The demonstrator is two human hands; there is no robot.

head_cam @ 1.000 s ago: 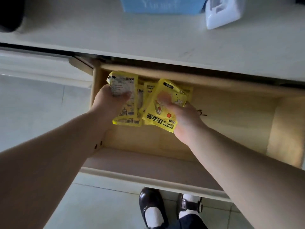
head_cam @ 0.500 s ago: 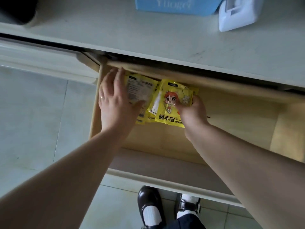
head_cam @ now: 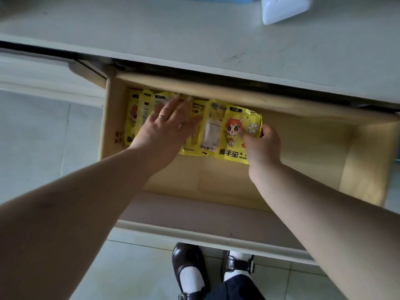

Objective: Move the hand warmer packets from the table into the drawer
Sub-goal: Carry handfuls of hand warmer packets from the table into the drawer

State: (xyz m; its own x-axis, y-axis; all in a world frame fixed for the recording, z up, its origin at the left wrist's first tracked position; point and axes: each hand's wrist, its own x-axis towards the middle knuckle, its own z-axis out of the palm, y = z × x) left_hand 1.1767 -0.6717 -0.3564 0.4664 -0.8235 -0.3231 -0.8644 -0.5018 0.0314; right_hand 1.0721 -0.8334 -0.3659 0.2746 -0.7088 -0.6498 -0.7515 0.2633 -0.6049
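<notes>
Pressing flat with fingers spread, the left hand (head_cam: 166,128) rests on the yellow hand warmer packets (head_cam: 207,126) fanned along the back of the open wooden drawer (head_cam: 303,148). The right hand (head_cam: 262,144) pinches the rightmost packet (head_cam: 236,133), printed "暖手宝"; bare drawer floor lies right, under the surface (head_cam: 194,35).

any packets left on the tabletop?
No: the visible tabletop holds only a white object, and the yellow packets lie in the drawer.

Yellow packets (head_cam: 233,135): about seven, overlapping. Hands (head_cam: 166,128): two. Drawer (head_cam: 216,176): one. Shoes (head_cam: 188,267): two.
</notes>
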